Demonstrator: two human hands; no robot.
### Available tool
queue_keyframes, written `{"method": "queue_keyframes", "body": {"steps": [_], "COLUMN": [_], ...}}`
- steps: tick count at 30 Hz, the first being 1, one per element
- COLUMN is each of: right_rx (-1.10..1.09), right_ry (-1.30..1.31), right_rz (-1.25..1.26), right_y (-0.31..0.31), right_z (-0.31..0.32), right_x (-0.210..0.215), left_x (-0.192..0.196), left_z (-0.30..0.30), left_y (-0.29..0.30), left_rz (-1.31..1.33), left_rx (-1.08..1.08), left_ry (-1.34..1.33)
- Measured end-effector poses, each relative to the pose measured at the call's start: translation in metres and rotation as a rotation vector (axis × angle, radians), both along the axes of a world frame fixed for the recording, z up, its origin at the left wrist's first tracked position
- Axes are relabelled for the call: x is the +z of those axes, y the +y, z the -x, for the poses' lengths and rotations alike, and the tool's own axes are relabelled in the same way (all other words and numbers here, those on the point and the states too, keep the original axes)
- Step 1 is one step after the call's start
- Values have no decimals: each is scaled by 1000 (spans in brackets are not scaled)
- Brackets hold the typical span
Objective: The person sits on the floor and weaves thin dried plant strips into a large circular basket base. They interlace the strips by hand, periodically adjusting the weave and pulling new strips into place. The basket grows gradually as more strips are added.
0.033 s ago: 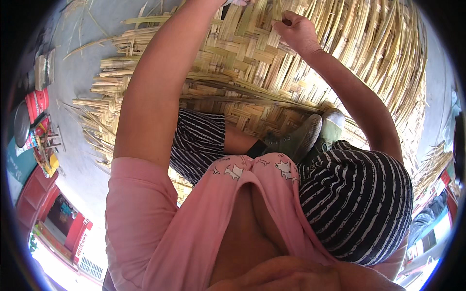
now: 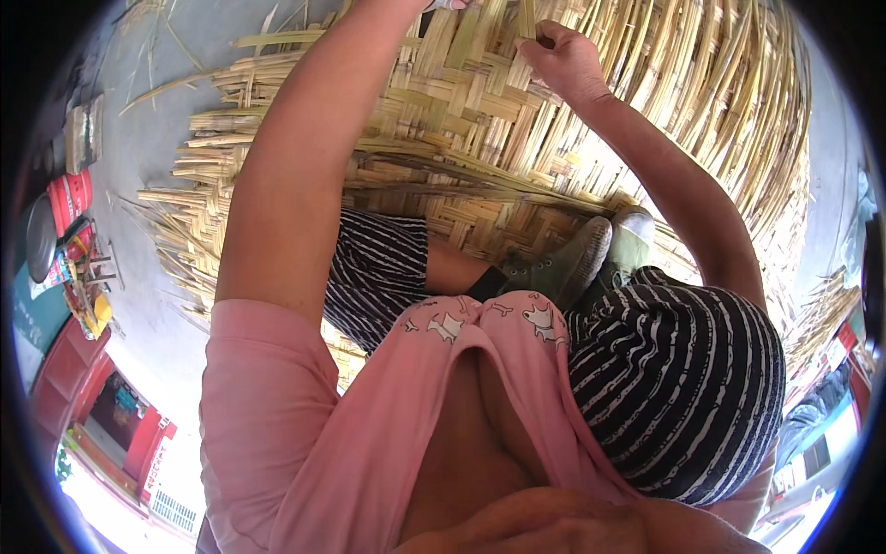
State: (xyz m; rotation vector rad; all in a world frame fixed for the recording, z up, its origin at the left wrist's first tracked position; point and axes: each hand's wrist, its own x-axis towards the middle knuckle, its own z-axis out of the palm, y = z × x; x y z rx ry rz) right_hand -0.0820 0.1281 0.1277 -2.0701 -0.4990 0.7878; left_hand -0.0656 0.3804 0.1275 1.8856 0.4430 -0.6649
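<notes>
A large woven mat of split, straw-coloured strips [image 2: 443, 115] lies spread under me, its strip ends loose at the left and right. At the far side, my right hand [image 2: 565, 66] is closed, thumb and fingers pinching a greenish flat strip [image 2: 527, 18] that stands up from the weave. My left hand [image 2: 450, 4] reaches to the top edge of the picture, near the same part of the mat. Only a bit of it shows, with something whitish on it, and its fingers are mostly cut off. Several longer strips [image 2: 489, 182] lie across the weave close to my feet.
I sit on the mat with my green shoes [image 2: 563, 263] on it. Grey floor [image 2: 138, 222] borders it at the left, with scattered loose strips. Farther left stand a red container [image 2: 70, 198] and a dark round pan [image 2: 41, 236]. More strips [image 2: 824, 319] lie at the right.
</notes>
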Motion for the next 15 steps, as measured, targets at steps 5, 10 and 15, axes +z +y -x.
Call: {"method": "queue_keyframes", "body": {"steps": [5,10,15], "right_rx": [-64,-129,-144], "right_ry": [69,66,133], "right_rz": [-46,-48,-28], "right_y": [-2,2,1], "right_z": [8,17,12], "right_x": [8,23,19], "left_x": [-2,-21,-5], "left_z": [8,7,12], "left_y": [-14,-33,-41], "left_rz": [-183,-556,-214], "left_rx": [74,146,317], "left_ry": [-157,-270,-227]}}
